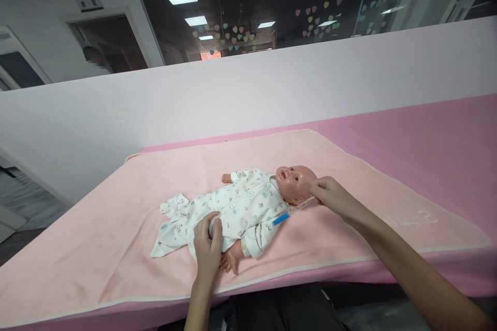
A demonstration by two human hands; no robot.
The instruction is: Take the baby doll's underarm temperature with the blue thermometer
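Observation:
A baby doll (pixel 295 184) lies on its back, head to the right, in a white printed suit (pixel 240 207) with snap buttons. My right hand (pixel 326 194) is beside the doll's head, thumb and fingers pinched on the end of a thin clear thermometer (pixel 302 205). Its blue end (pixel 280 219) points down and left, over the doll's near shoulder and sleeve. My left hand (pixel 208 240) rests at the doll's near side by its waist, with fingers and thumb curled around something whitish. Whether that is a fold of the suit or a separate object I cannot tell.
A peach blanket (pixel 116 238) with a pale border lies under the doll, over a pink table covering (pixel 435 134). Behind rises a low white partition (pixel 233 93). Beyond it are dark glass with heart stickers, a doorway (pixel 112 41) and a person (pixel 97 59).

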